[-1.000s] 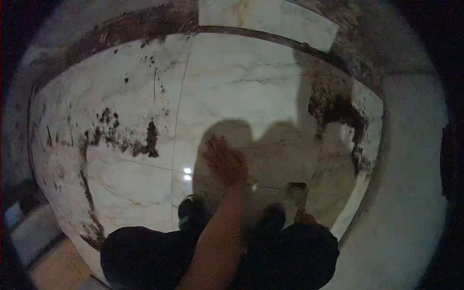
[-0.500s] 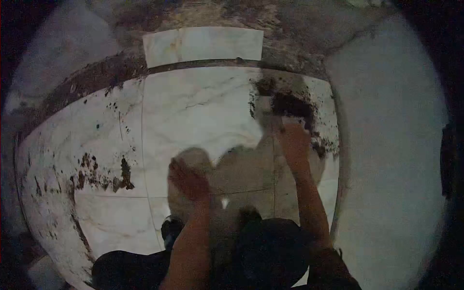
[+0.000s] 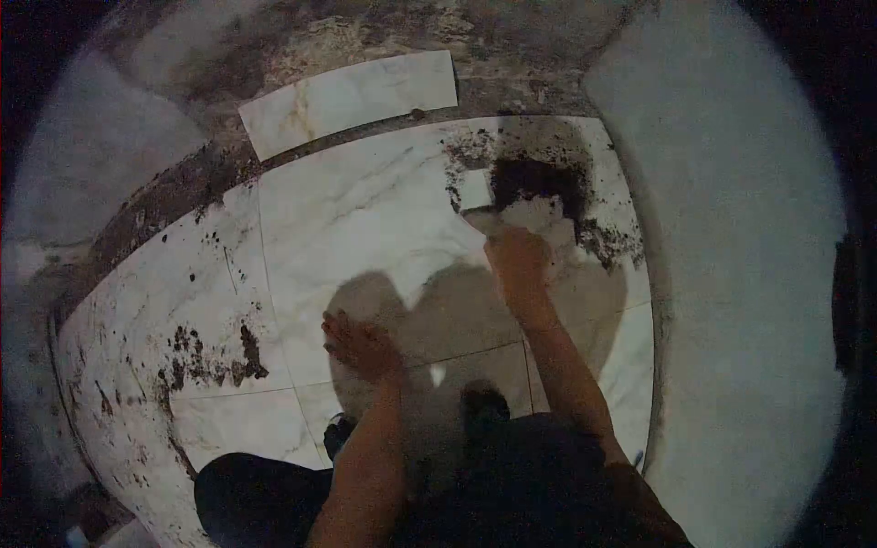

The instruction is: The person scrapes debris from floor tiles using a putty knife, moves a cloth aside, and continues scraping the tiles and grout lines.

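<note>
My left hand lies over the pale marble-look tile, fingers stretched out and slightly apart, holding nothing. My right hand is closed, low over the tile just in front of a dark, crumbly dirt patch; I cannot tell what its fingers hold. A small pale square shows beyond that hand, at the left side of the dirt. Between the hand and the dark patch runs a lighter, smeared strip. Shadows of my head and arms cover much of the tile around both hands.
Dark dirt clumps and streaks mark the tiles to the left. A loose cut tile strip lies on the rough, bare ground beyond the tile edge. A smooth grey surface borders the tiles on the right. My dark-clothed knee is at the bottom.
My right hand has moved left and slightly nearer, away from the dirt patch. My left hand stays about where it was. The view has tilted, and the small square is now brighter, out of shadow.
</note>
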